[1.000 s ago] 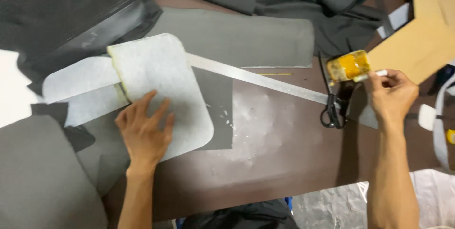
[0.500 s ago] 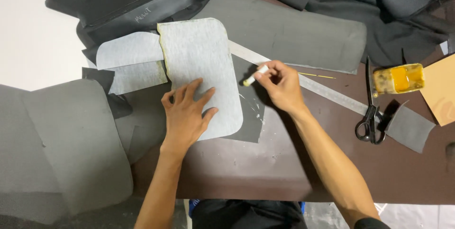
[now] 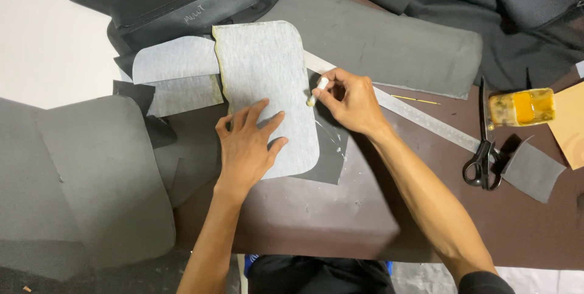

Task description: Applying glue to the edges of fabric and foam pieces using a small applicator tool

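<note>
A light grey rounded panel (image 3: 264, 81) lies on a dark sheet on the brown table (image 3: 340, 221). My left hand (image 3: 246, 145) presses flat on its lower part, fingers spread. My right hand (image 3: 350, 99) pinches a small white brush (image 3: 317, 91), whose yellowish tip touches the panel's right edge. Pale grey pieces (image 3: 173, 59) lie beside the panel's left edge.
A long metal ruler (image 3: 426, 117) runs diagonally under my right wrist. Black scissors (image 3: 480, 148) and an open tin of yellow glue (image 3: 522, 107) sit at the right. Large grey foam pieces (image 3: 91, 178) lie left and behind. Black fabric is heaped along the back.
My right hand came from the glue tin at the right and brought the brush to the panel's right edge. My left hand stayed pressed on the panel.
</note>
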